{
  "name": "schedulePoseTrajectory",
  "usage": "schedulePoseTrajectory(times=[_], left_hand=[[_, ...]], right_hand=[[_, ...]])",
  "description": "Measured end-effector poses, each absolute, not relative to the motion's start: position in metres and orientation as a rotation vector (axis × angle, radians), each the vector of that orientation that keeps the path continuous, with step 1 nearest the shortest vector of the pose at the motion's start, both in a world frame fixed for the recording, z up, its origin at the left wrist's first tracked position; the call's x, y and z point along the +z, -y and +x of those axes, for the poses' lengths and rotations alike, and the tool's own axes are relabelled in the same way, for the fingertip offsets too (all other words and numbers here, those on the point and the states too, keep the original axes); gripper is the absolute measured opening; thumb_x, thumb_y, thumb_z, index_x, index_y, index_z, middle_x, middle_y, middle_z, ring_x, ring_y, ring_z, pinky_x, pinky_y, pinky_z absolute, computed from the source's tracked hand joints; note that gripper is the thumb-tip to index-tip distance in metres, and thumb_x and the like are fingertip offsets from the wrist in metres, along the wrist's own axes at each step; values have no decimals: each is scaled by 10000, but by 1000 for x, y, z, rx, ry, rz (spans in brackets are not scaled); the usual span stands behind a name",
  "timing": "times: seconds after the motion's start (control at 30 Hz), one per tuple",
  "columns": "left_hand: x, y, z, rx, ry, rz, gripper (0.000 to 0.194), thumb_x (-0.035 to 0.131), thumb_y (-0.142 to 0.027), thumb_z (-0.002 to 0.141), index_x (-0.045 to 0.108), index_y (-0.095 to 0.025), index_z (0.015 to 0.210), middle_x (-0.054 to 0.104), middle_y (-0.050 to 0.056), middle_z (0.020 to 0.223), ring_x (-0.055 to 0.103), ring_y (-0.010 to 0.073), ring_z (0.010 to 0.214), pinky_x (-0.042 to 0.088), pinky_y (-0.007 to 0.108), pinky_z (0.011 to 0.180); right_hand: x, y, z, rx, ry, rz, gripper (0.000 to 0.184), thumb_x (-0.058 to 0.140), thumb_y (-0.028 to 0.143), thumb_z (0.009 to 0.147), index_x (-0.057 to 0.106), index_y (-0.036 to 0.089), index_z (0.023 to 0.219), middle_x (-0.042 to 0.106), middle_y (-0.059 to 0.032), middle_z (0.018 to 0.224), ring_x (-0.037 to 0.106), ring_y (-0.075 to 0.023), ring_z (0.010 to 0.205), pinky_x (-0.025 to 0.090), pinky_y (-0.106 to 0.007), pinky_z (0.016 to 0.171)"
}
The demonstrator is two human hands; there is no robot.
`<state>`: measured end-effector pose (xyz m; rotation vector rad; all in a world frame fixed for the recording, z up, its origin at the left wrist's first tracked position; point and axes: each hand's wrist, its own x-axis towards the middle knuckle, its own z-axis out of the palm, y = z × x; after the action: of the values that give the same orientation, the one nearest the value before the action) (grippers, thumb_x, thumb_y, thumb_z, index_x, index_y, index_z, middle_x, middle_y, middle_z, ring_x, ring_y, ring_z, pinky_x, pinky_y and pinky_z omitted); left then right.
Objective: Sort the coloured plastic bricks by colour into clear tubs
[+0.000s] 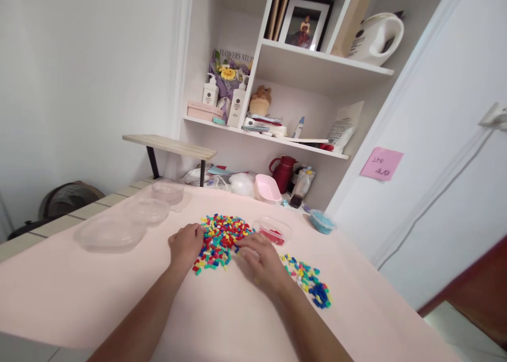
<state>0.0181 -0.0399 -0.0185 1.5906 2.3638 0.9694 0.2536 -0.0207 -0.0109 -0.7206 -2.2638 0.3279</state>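
A pile of small colourful plastic pieces (pixel 222 235) lies on the pale pink tabletop, with red, yellow, blue, green and white ones mixed. At its left edge rests my left hand (pixel 186 246), fingers curled in; whatever they hold, if anything, is hidden. My right hand (pixel 261 259) reaches over the pile's right side, fingers stretched out and their tips touching the pieces. Just beyond it is a clear plastic tub (pixel 279 226) with red pieces in it. A smaller spread of mixed pieces (pixel 303 272), ending in a dark blue cluster (pixel 320 295), lies to the right of my right wrist.
Three clear containers (pixel 111 234) stand in a row at the left. A tub of light blue pieces (pixel 322 222) is at the far right edge. Behind stand a pink basin (pixel 268 188), a red jug (pixel 282 173), a bottle (pixel 301 188) and a small wooden shelf (pixel 170 145).
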Motion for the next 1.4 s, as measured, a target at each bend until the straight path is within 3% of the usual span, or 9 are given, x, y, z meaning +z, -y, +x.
schedulePoseTrajectory(times=[0.1, 0.2, 0.37, 0.6, 0.73, 0.87, 1.03, 1.27, 1.4], left_hand=[[-18, 40, 19, 964, -2368, 1594, 383, 330, -295, 909, 712, -287, 881, 748, 12, 1076, 632, 218, 1058, 385, 360, 864], [-18, 40, 19, 961, -2369, 1595, 380, 338, -298, 906, 717, -283, 879, 746, 14, 1082, 633, 217, 1058, 389, 347, 854], [-17, 41, 18, 962, -2360, 1590, 386, 342, -290, 903, 728, -300, 882, 749, -6, 1076, 640, 211, 1047, 386, 354, 874], [-14, 41, 18, 950, -2356, 1578, 397, 325, -278, 893, 720, -293, 875, 744, -2, 1090, 639, 225, 1053, 388, 375, 871], [-12, 40, 19, 937, -2356, 1572, 390, 326, -286, 889, 715, -274, 863, 741, 26, 1096, 634, 247, 1062, 384, 391, 860], [-13, 41, 19, 941, -2354, 1580, 378, 331, -292, 891, 708, -281, 854, 738, 19, 1114, 625, 235, 1080, 375, 383, 870], [-15, 40, 19, 944, -2362, 1572, 379, 334, -307, 896, 710, -285, 853, 740, 15, 1105, 631, 233, 1058, 378, 377, 859], [-16, 42, 21, 960, -2362, 1581, 389, 325, -303, 906, 711, -285, 867, 742, 19, 1082, 623, 225, 1071, 371, 374, 875], [-17, 43, 22, 962, -2372, 1574, 381, 337, -294, 907, 714, -279, 863, 743, 26, 1076, 620, 219, 1066, 372, 370, 876]], right_hand=[[-15, 33, 242, 255, 2465, -662, 429, 605, 264, 864, 593, 291, 1291, 610, -71, 1264, 546, -245, 1126, 390, -411, 983], [-17, 37, 237, 237, 2599, -630, 477, 629, 244, 846, 564, 302, 1314, 589, -60, 1309, 527, -242, 1173, 365, -410, 1015], [-12, 31, 246, 384, 2452, -660, 201, 542, 199, 895, 695, 253, 1013, 695, -37, 1010, 617, -188, 952, 444, -335, 883], [-11, 10, 276, 465, 2088, -928, 230, 474, 204, 906, 703, 214, 925, 681, -24, 833, 619, -180, 763, 458, -300, 703], [-10, 13, 272, 447, 2139, -894, 208, 500, 190, 897, 706, 214, 891, 685, -27, 848, 614, -185, 808, 455, -319, 767], [-12, 26, 259, 463, 2240, -829, 145, 637, 263, 860, 697, 240, 990, 654, -39, 962, 588, -200, 921, 453, -336, 839], [-21, 30, 249, 369, 2385, -887, 434, 743, 368, 784, 635, 268, 1192, 602, -65, 1067, 562, -226, 961, 457, -359, 848], [-29, 28, 244, 273, 2455, -947, 484, 730, 342, 784, 598, 289, 1247, 566, -72, 1169, 568, -230, 958, 464, -386, 861], [-31, 31, 240, 181, 2509, -844, 636, 677, 332, 829, 439, 289, 1417, 500, -104, 1307, 503, -276, 1148, 422, -433, 965]])
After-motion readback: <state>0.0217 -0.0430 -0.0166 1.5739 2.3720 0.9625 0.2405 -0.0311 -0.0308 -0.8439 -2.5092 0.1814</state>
